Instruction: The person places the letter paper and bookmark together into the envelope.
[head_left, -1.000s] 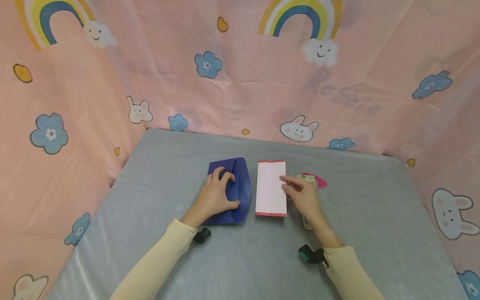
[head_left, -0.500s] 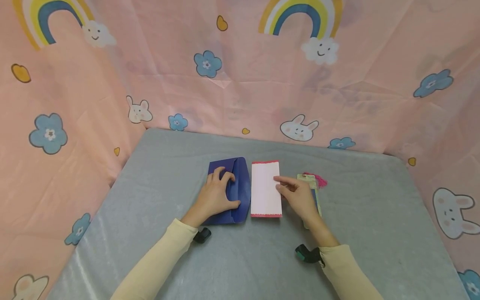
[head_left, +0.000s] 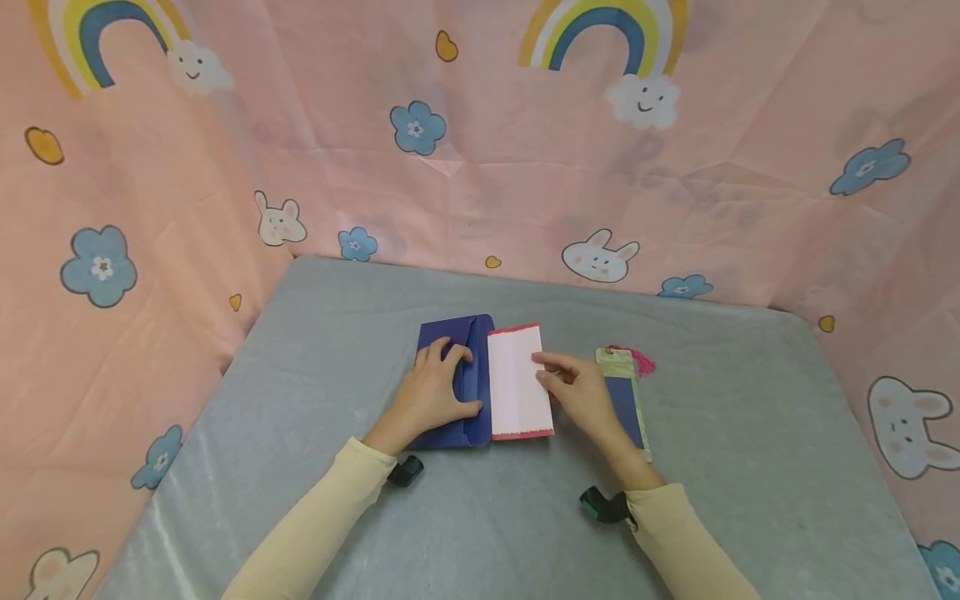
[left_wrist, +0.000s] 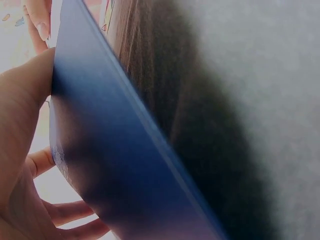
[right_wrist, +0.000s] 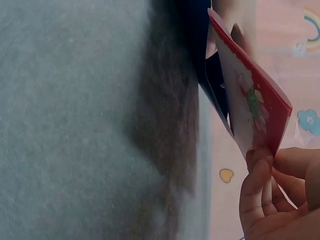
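Observation:
A dark blue envelope [head_left: 441, 427] with its flap toward the right is held by my left hand [head_left: 429, 385]. The thumb and curled fingertips are at the edge of its pocket. In the left wrist view the blue envelope [left_wrist: 115, 130] stands above the cloth, casting a shadow. My right hand [head_left: 583, 396] pinches the right edge of a white card [head_left: 517, 379] with red scalloped ends. The card is slightly tilted, and its left edge overlaps the envelope's flap. In the right wrist view the card [right_wrist: 255, 95] shows a red, white and green picture on its underside.
Right of the right hand lies a green and blue bookmark [head_left: 624, 408] with a pink tassel [head_left: 642, 360], partly covered by the forearm. Grey cloth [head_left: 735, 417] covers the table. A pink patterned curtain [head_left: 480, 183] surrounds the back and sides.
My right hand has moved left with the card, from a gap beside the envelope to over its flap. The card has tilted a little. The bookmark is more exposed. My left hand has stayed put.

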